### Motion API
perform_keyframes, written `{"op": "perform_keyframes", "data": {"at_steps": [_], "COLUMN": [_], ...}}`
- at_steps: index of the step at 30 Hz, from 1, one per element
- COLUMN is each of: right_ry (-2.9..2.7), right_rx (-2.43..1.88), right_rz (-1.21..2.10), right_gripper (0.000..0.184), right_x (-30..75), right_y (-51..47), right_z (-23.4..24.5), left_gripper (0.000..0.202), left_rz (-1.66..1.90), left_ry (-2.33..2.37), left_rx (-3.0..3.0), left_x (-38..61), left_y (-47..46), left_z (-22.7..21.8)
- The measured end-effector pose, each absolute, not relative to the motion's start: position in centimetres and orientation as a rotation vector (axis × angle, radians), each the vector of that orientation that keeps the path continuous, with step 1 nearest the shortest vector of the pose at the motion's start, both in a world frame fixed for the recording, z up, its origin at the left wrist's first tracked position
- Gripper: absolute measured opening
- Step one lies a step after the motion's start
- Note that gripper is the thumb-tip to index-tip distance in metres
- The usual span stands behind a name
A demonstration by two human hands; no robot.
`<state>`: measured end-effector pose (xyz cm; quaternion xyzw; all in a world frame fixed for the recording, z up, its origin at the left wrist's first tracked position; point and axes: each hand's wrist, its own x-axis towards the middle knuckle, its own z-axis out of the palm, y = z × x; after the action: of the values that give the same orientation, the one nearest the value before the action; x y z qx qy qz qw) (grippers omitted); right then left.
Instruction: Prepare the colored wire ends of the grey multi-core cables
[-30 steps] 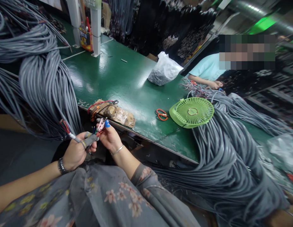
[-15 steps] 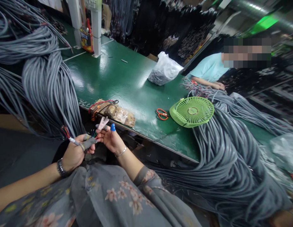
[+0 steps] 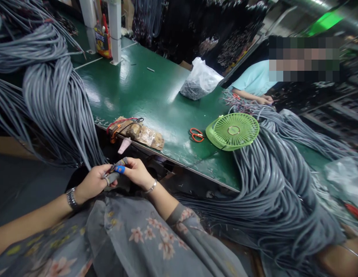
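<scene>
My left hand (image 3: 94, 181) is closed around the end of a grey cable, with grey wrappings on its thumb and finger. Thin coloured wires (image 3: 112, 168) show in small part between the two hands. My right hand (image 3: 138, 173) pinches at these wires, its thumb in a blue cover pressed toward a wrapped finger. The hands meet just in front of the bench edge. Most of the cable end is hidden by the fingers. Just beyond them, a pale pink clip-like piece (image 3: 124, 146) sticks out from a taped block (image 3: 143, 134) on the bench edge.
Thick grey cable bundles hang at the left (image 3: 56, 100) and right (image 3: 271, 173). On the green bench (image 3: 156, 92) are orange-handled scissors (image 3: 196, 135), a green fan (image 3: 233, 130), a white plastic bag (image 3: 200, 79) and a bottle (image 3: 102, 41). Across it a person (image 3: 254, 80) handles cable ends.
My right hand has closed from spread fingers to a pinch at the wires, its blue-covered thumb coming down. The coloured wire ends that fanned out before are now mostly covered.
</scene>
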<state>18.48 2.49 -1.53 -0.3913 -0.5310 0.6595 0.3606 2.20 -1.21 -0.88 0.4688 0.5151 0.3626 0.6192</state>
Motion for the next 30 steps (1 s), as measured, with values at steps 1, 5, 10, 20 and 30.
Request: {"op": "perform_keyframes", "data": {"at_steps": [1,5,10,20,30], "right_ry": [-1.376,-1.285,-1.176,-1.133,-1.075], "right_rx": [-1.002,-0.995,-1.03,-1.049,-1.105], "right_rz": [1.712,1.738,1.708,1.7,1.655], "right_gripper": [0.041,0.041,0.04,0.041,0.042], "right_x": [18.5,18.2,17.9,17.3,16.6], "right_y": [2.6,2.5,2.0,2.1,2.1], "right_z": [-1.4,-1.4,-1.9,-1.6,-1.7], "left_gripper": [0.028,0.028,0.028,0.037,0.039], "left_rz": [0.831,0.873,0.995,1.04,1.05], "left_ry": [1.184,1.159,1.152,1.182,1.189], "left_rx": [1.106,1.131,0.954,0.855,0.824], "left_x": [2.1,1.9,2.3,2.7,2.7], "left_y": [-1.2,-1.2,-1.3,-1.2,-1.3], "left_z": [-0.9,-1.1,-1.1,-1.1,-0.8]}}
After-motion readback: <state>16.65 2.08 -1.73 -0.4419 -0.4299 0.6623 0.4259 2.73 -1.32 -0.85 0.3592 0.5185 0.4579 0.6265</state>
